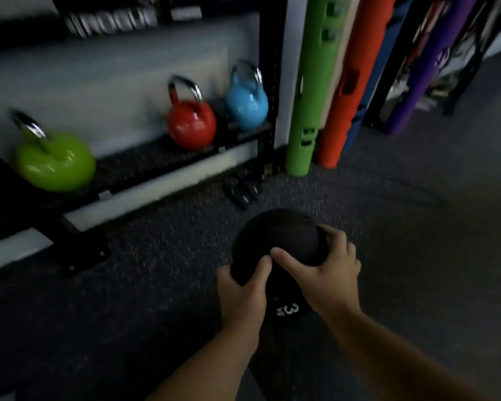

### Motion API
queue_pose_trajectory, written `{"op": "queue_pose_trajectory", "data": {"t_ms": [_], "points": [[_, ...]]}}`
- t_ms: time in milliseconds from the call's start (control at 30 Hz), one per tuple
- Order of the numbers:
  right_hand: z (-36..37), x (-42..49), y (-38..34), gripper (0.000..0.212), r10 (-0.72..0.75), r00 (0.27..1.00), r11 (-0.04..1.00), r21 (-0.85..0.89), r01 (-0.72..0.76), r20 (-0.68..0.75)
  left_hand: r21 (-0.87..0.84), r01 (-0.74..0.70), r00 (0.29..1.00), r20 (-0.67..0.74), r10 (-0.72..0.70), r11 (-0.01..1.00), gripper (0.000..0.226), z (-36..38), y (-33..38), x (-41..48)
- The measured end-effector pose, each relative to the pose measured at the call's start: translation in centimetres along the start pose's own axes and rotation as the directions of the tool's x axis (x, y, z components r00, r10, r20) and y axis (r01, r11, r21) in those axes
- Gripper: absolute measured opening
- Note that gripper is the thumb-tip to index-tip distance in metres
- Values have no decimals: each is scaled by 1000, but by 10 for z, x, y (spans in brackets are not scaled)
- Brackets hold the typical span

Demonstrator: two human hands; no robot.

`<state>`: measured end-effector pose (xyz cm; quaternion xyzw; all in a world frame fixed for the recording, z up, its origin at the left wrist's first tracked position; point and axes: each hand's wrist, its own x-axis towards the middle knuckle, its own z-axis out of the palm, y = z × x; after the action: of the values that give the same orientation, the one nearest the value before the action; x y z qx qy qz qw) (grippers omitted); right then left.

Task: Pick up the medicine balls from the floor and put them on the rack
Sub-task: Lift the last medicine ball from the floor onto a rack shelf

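A black medicine ball (275, 235) marked with a white "3" sits between both my hands, low over the dark speckled floor. My left hand (242, 296) grips its near left side, thumb on top. My right hand (327, 270) clasps its right side, fingers curled over the top edge. Whether the ball rests on the floor or is lifted, I cannot tell. The black rack (145, 166) runs along the wall to the left, its low shelf holding kettlebells.
On the rack's low shelf stand a green kettlebell (55, 160), a red kettlebell (193, 123) and a blue kettlebell (246, 104). Green (307, 91), orange (347, 82) and purple (425, 65) tubes lean upright right of the rack post. A small black object (243, 189) lies on the floor.
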<state>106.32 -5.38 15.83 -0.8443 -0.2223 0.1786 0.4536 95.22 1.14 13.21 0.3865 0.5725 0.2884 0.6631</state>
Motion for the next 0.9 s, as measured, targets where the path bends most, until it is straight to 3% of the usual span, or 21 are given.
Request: {"op": "queue_pose_trajectory", "data": {"t_ms": [133,233,367,467,533,633,700,733,800,900], "points": [[-79,25,-183,94,-279,957,953,97,286,-79,-140,-282,958,4,286,949,57,15,182,-64],[-152,11,-325,90,-447,879,865,169,472,-166,-227,-484,871,-32,490,845,55,15,323,-133],[-270,-50,-507,87,-647,696,666,213,715,-311,-316,-704,687,-75,723,636,39,4,506,-271],[-347,-88,-604,86,-736,524,459,254,851,-428,-375,-817,514,-130,848,438,54,-10,602,-361],[-411,-112,-666,97,-733,455,326,326,887,-505,-437,-841,413,-135,901,320,75,-23,672,-419],[-491,-147,-741,117,-681,506,327,399,857,-529,-555,-775,369,-9,929,302,119,-30,756,-506],[-522,-164,-776,120,-693,505,295,438,849,-514,-565,-764,296,122,947,311,110,-27,784,-550],[-527,-169,-788,121,-711,472,261,428,865,-521,-564,-767,275,144,951,307,100,-24,789,-561],[-530,-178,-804,123,-767,382,210,361,909,-515,-613,-715,293,175,940,337,92,-24,787,-563],[-509,-188,-814,115,-841,313,219,251,943,-442,-695,-636,334,144,931,336,109,-39,777,-534]]}}
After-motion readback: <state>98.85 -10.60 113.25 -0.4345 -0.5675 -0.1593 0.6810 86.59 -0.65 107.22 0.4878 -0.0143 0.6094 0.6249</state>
